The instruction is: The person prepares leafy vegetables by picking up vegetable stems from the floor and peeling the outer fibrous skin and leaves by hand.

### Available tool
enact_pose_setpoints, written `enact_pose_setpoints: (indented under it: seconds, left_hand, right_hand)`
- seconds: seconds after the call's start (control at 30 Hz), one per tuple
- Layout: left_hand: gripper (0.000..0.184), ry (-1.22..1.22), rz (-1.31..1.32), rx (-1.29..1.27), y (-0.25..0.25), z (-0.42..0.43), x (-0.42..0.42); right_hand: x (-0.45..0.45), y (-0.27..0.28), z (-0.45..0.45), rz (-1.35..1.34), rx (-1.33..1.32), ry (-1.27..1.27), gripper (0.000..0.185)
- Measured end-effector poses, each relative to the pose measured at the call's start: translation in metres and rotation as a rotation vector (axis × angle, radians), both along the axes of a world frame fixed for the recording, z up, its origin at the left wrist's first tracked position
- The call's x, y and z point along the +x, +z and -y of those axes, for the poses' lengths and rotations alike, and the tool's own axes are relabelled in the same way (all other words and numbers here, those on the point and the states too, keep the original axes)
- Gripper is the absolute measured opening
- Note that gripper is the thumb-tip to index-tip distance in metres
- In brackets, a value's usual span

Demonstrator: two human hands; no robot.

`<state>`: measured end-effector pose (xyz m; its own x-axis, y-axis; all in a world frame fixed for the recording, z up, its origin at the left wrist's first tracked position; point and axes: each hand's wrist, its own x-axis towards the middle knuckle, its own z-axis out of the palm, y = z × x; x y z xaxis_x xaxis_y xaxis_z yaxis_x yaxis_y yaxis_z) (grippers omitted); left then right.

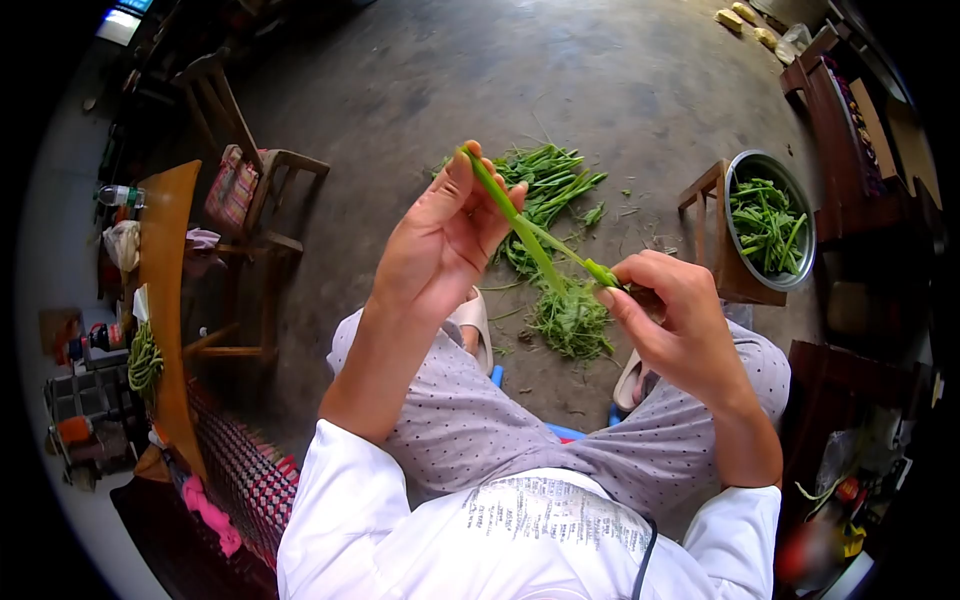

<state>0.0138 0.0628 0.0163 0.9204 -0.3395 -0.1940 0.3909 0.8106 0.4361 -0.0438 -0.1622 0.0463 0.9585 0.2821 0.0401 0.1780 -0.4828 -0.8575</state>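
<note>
A long green vegetable stalk [495, 190] stretches between my two hands above the floor. My left hand [445, 235] pinches its upper end between thumb and fingers. At the lower right, my right hand [675, 310] has thumb and forefinger closed on a thin strand and a short curled green piece [601, 273] joined to the stalk. Another green length hangs from the middle of the stalk. Beneath my hands, a pile of green stalks [550, 175] lies on the floor. Closer to my feet is a heap of leafy trimmings [572, 322].
On the right, a metal basin [805, 262] of cut green stalks [768, 228] rests on a wooden stool [712, 185]. A wooden chair [290, 160] and a table [165, 270] with a bundle of long green beans [145, 360] stand at left. Scraps litter the concrete floor [440, 70].
</note>
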Motion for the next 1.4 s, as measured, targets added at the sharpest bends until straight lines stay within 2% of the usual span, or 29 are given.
enact_pose_setpoints:
  seconds: [0.17, 0.23, 0.5, 0.57, 0.63, 0.7, 0.77, 0.8, 0.83, 0.97, 1.03, 1.13, 1.27, 1.4]
  left_hand:
    - [0.018, 0.099, -0.003, -0.133, 0.006, -0.033, 0.012]
    - [0.017, 0.158, 0.009, -0.169, 0.008, -0.047, 0.014]
    - [0.016, 0.229, 0.107, -0.210, 0.008, -0.094, 0.014]
    - [0.016, 0.268, 0.114, -0.199, 0.009, -0.096, 0.013]
    - [0.016, 0.269, 0.104, -0.227, 0.008, -0.097, 0.012]
    - [0.017, 0.243, 0.093, -0.233, 0.005, -0.092, 0.011]
    - [0.017, 0.214, 0.086, -0.237, 0.004, -0.083, 0.009]
    - [0.017, 0.183, 0.060, -0.261, 0.006, -0.074, 0.006]
    - [0.017, 0.150, 0.032, -0.287, 0.007, -0.065, 0.004]
    - [0.019, 0.019, 0.015, -0.199, -0.003, -0.038, -0.006]
    - [0.020, -0.010, -0.013, -0.172, -0.006, -0.024, -0.013]
    - [0.020, -0.079, -0.033, -0.063, -0.009, -0.008, -0.020]
    - [0.021, -0.104, -0.043, -0.044, -0.012, 0.001, -0.025]
    - [0.029, -0.090, 0.057, 0.149, -0.009, 0.006, -0.029]
  right_hand:
    - [0.003, -0.014, 0.012, -0.073, -0.043, 0.031, 0.012]
    - [0.004, -0.024, 0.019, -0.125, -0.190, 0.047, 0.014]
    - [0.005, -0.059, 0.044, -0.206, -0.392, -0.049, 0.016]
    - [0.008, -0.079, 0.050, -0.237, -0.356, -0.060, 0.019]
    - [0.013, -0.089, 0.047, -0.453, 0.148, -0.148, 0.021]
    - [0.015, -0.081, 0.042, -0.514, 0.245, -0.104, 0.020]
    - [0.016, -0.078, 0.036, -0.848, 0.744, -0.145, 0.020]
    - [0.014, -0.080, 0.034, -0.842, 0.831, -0.098, 0.020]
    - [0.013, -0.075, 0.026, -0.841, 0.830, -0.105, 0.020]
    - [0.010, -0.053, -0.001, -0.508, 0.596, -0.007, 0.023]
    - [0.009, -0.041, -0.014, -0.376, 0.577, 0.029, 0.022]
    - [0.007, -0.038, -0.017, -0.411, 0.502, 0.154, 0.023]
    - [-0.001, -0.033, -0.026, -0.428, 0.471, 0.165, 0.018]
    - [-0.001, -0.030, -0.025, -0.524, 0.520, 0.124, 0.017]
